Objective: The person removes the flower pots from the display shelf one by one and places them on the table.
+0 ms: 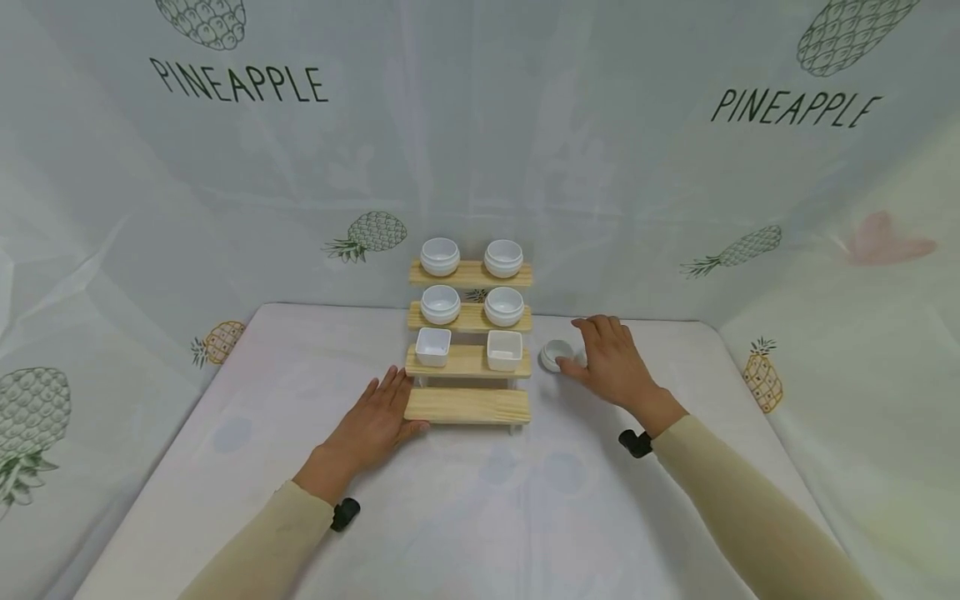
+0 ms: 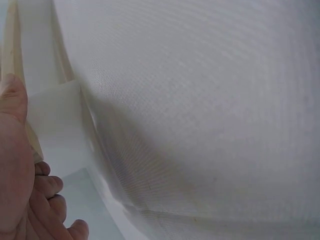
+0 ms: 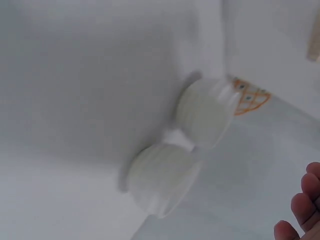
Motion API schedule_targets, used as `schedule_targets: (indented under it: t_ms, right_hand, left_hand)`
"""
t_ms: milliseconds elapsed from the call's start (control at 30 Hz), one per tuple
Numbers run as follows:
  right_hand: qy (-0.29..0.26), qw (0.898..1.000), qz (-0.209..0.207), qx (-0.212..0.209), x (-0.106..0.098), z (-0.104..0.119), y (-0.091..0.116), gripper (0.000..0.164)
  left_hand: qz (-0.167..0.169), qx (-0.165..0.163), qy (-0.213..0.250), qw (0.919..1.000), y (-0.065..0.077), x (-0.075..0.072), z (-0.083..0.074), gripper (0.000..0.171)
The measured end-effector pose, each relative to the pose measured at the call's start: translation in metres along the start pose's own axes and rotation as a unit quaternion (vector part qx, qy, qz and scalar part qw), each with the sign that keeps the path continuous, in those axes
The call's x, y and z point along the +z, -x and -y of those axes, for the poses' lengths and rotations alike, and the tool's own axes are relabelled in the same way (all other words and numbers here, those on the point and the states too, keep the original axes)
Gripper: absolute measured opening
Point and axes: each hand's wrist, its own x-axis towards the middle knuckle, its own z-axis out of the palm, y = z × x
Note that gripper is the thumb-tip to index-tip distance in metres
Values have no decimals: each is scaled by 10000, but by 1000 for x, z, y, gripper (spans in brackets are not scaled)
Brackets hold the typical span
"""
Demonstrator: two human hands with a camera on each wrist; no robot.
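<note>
A tiered wooden stand (image 1: 468, 406) with several steps stands at the table's middle. My left hand (image 1: 378, 421) rests against its lower left side, fingers extended and thumb by the front corner of the bottom step. In the left wrist view the thumb (image 2: 12, 100) lies along the wood. Right of the stand, my right hand (image 1: 611, 362) hovers with fingers apart beside a small round white bowl (image 1: 556, 355); its thumb reaches the bowl's edge, and contact is unclear. A second white bowl (image 3: 207, 112) sits beside the first in the right wrist view, mostly hidden by the hand from above.
Round white bowls (image 1: 440, 257) stand in pairs on the top two steps. Two square white dishes (image 1: 505, 351) are on the step below. A pineapple-print sheet (image 1: 480, 150) hangs behind the white-covered table (image 1: 465, 517).
</note>
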Motion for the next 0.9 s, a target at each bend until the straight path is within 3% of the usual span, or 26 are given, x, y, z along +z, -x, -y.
schedule_targets:
  t_ms: [400,900]
  right_hand:
    - [-158,9977,-146,-645,-18,48,-11,70]
    - [-146,9955,107,-928,-7,75,-28,61]
  left_hand:
    - [-28,-39,137,9999,1,0,-1,89]
    - [-45,-54,347,9994,4,-2,-2,89]
